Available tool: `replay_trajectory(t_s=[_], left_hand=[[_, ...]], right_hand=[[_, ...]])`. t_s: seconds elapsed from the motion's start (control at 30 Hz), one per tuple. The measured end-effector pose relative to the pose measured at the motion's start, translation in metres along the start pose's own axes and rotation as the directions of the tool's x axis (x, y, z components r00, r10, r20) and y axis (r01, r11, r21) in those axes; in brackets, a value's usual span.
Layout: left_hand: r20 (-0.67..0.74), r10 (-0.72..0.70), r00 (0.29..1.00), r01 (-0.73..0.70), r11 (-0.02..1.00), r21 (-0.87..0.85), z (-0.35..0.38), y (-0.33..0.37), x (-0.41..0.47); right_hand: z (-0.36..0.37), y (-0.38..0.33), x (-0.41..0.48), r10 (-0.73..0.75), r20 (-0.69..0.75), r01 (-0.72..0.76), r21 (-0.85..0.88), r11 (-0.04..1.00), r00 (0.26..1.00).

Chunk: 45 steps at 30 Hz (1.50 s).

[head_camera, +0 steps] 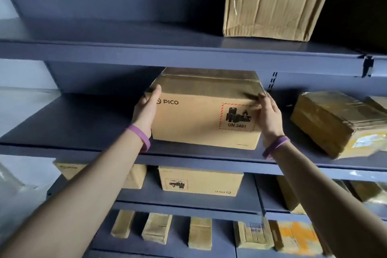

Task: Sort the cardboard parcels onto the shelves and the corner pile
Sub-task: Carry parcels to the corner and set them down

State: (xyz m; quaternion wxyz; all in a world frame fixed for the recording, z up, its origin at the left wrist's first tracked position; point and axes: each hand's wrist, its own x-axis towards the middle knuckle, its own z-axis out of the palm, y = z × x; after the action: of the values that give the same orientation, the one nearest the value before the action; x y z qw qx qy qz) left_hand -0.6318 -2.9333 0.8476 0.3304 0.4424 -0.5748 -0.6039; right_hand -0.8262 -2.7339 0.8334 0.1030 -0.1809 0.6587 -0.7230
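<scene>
Clasping the PICO box (201, 115) by both ends, left hand (147, 109) and right hand (269, 114), we judge it stiff, light.

On the middle shelf (83, 123) a PICO box (201, 111) sits near the front edge, with a taped parcel (335, 123) toward the right end. The top shelf (125, 33) bears a tall wrapped parcel (272, 0) near its right end.

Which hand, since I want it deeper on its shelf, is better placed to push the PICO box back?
Probably the right hand: it covers the front right edge of the PICO box, beside the UN 3481 label, ready to push inward. The left hand grips the side.
</scene>
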Motion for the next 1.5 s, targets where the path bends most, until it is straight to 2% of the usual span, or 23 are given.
replay_trajectory(t_s=[0.07, 0.27, 0.47, 0.63, 0.73, 0.93, 1.1, 1.17, 1.23, 1.33, 1.5], left_hand=[[0.021, 0.017, 1.000, -0.018, 1.000, 0.010, -0.015, 0.005, -0.003], [-0.011, 0.057, 0.998, -0.057, 0.998, -0.011, -0.053, 0.020, -0.032], [-0.065, 0.141, 0.988, -0.133, 0.984, 0.114, -0.076, 0.040, -0.068], [-0.084, 0.186, 0.979, -0.170, 0.971, 0.169, -0.088, 0.049, -0.095], [-0.075, 0.200, 0.977, -0.186, 0.968, 0.169, -0.091, 0.047, -0.116], [-0.036, 0.137, 0.990, -0.138, 0.990, -0.030, -0.094, 0.019, -0.167], [0.024, 0.114, 0.993, -0.112, 0.991, -0.068, -0.096, -0.020, -0.217], [0.063, 0.110, 0.992, -0.106, 0.992, -0.066, -0.102, -0.039, -0.232], [0.099, 0.101, 0.990, -0.098, 0.994, -0.037, -0.108, -0.058, -0.245], [0.200, 0.111, 0.973, -0.109, 0.994, -0.020, -0.115, -0.080, -0.258], [0.327, 0.104, 0.939, -0.110, 0.994, -0.001, -0.116, -0.092, -0.280]], right_hand=[[0.005, -0.015, -0.019, -0.027, -0.017, 0.027, -0.006, 1.000, 0.999], [0.014, -0.046, -0.078, 0.027, -0.065, -0.028, -0.013, 1.000, 0.998], [0.007, -0.063, -0.122, 0.042, -0.171, -0.054, -0.066, 0.996, 0.984], [-0.005, -0.077, -0.148, 0.038, -0.197, -0.054, -0.073, 0.996, 0.980], [-0.019, -0.084, -0.160, 0.015, -0.178, -0.027, -0.064, 0.998, 0.984], [-0.060, -0.079, -0.194, -0.016, -0.049, 0.016, 0.012, 1.000, 0.999], [-0.101, -0.057, -0.216, 0.072, 0.118, -0.086, 0.120, 0.989, 0.990], [-0.114, -0.050, -0.224, 0.131, 0.127, -0.147, 0.130, 0.981, 0.983], [-0.124, -0.048, -0.228, 0.161, 0.116, -0.174, 0.115, 0.978, 0.980], [-0.143, -0.050, -0.236, 0.198, 0.173, -0.208, 0.043, 0.977, 0.965], [-0.162, -0.056, -0.242, 0.180, 0.223, -0.170, -0.062, 0.983, 0.958]])
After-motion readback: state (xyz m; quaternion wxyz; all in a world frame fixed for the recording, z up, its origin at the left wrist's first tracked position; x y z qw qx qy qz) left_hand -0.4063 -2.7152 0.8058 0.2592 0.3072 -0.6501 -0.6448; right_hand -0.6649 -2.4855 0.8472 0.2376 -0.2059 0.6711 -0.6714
